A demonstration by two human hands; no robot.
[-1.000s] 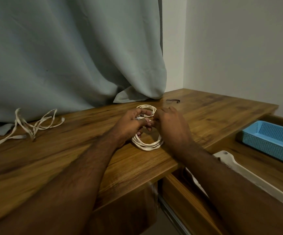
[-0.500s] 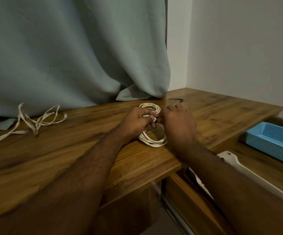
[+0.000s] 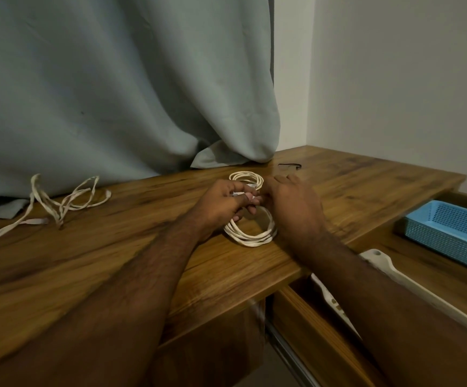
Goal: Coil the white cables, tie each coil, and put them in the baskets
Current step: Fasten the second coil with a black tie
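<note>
A coiled white cable (image 3: 250, 236) lies on the wooden table (image 3: 115, 269), pinched at its waist into a figure-eight. My left hand (image 3: 224, 203) pinches the coil's middle with curled fingers. My right hand (image 3: 291, 202) meets it from the right, fingers curled at the same spot; what it holds is hidden behind the hand. A second, loose white cable (image 3: 56, 203) sprawls uncoiled at the table's left. A blue mesh basket (image 3: 450, 233) sits on a lower shelf at the right.
A thin black tie (image 3: 289, 165) lies on the table behind the coil. A grey curtain (image 3: 115, 93) hangs onto the table's back edge. A white flat object (image 3: 394, 272) lies below the table's right edge, beside the basket's shelf.
Both hands stay together at the middle of the coil, with only small finger movements. The camera has shifted slightly.
</note>
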